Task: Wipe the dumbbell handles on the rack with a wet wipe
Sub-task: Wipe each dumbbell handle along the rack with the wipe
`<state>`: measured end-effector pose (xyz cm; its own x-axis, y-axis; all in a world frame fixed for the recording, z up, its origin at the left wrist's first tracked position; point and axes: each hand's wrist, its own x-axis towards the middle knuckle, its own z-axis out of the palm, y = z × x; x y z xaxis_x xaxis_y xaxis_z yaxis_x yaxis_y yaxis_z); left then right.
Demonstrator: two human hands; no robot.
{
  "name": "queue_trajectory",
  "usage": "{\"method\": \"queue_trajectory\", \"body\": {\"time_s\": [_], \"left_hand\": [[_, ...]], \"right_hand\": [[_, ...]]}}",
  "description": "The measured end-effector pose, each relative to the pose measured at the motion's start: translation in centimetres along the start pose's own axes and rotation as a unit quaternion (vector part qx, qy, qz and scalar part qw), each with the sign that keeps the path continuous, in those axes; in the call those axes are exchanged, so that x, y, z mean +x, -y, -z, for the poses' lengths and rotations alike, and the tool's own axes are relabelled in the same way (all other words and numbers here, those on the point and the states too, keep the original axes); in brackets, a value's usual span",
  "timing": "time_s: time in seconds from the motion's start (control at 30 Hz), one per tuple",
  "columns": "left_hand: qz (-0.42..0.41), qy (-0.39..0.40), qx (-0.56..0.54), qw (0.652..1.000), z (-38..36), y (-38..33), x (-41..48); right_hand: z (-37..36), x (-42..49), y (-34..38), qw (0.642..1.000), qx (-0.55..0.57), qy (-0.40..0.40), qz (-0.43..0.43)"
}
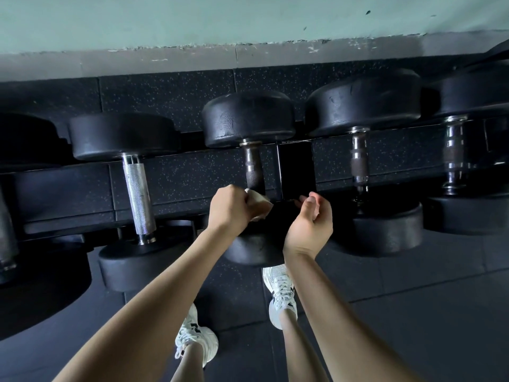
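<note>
Several black dumbbells lie across a black rack (294, 166). The middle dumbbell has a dark handle (253, 166). My left hand (234, 208) is closed around a crumpled white wet wipe (259, 204) at the near end of that handle, just over the dumbbell's near head (253, 249). My right hand (309, 221) hovers beside it to the right, fingers loosely curled, holding nothing. To the left lies a dumbbell with a bright knurled handle (136, 188). Two more handles (359, 161) (454, 153) show to the right.
A pale green wall (248, 17) with a grey base strip stands behind the rack. Dark speckled rubber flooring (413, 312) lies below. My two feet in white sneakers (281, 293) (195, 337) stand under the rack's front edge.
</note>
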<state>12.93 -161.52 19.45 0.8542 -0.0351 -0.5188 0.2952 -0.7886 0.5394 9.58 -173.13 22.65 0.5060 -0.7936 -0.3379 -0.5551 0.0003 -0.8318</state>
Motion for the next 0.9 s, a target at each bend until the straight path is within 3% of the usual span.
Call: {"method": "queue_trajectory", "body": {"time_s": [0.13, 0.23, 0.33, 0.43, 0.53, 0.63, 0.7, 0.8, 0.9], "left_hand": [[0.048, 0.023, -0.142, 0.989, -0.6, 0.4, 0.4], [0.062, 0.112, -0.345, 0.930, -0.3, 1.0, 0.7], [0.029, 0.164, -0.386, 0.908, 0.8, 0.2, 0.3], [0.071, 0.129, -0.399, 0.905, 0.9, 0.0, 0.6], [0.051, 0.100, -0.384, 0.916, 0.4, 0.3, 0.8], [0.071, -0.053, -0.211, 0.973, 0.0, -0.3, 0.9], [0.080, -0.118, -0.145, 0.979, 0.0, -1.3, 0.9], [0.082, -0.134, -0.233, 0.960, 0.2, -2.2, 1.1], [0.086, -0.111, -0.414, 0.899, 1.0, -3.0, 1.3]], "right_hand": [[0.0, 0.1, -0.2, 1.000, -0.011, 0.007, -0.001], [0.0, 0.1, -0.2, 1.000, -0.025, 0.010, 0.008], [-0.1, 0.0, -0.1, 0.999, -0.038, 0.015, 0.005], [-0.2, 0.0, 0.1, 0.999, -0.048, 0.022, -0.005], [-0.2, 0.0, 0.5, 0.997, -0.078, 0.024, -0.005], [-0.2, -0.2, 0.9, 0.993, -0.118, 0.030, 0.009], [-0.3, -0.3, 1.0, 0.990, -0.137, 0.036, 0.021], [-0.4, -0.3, 0.9, 0.989, -0.145, 0.034, 0.027], [-0.4, -0.2, 0.7, 0.987, -0.150, 0.041, 0.033]]}}
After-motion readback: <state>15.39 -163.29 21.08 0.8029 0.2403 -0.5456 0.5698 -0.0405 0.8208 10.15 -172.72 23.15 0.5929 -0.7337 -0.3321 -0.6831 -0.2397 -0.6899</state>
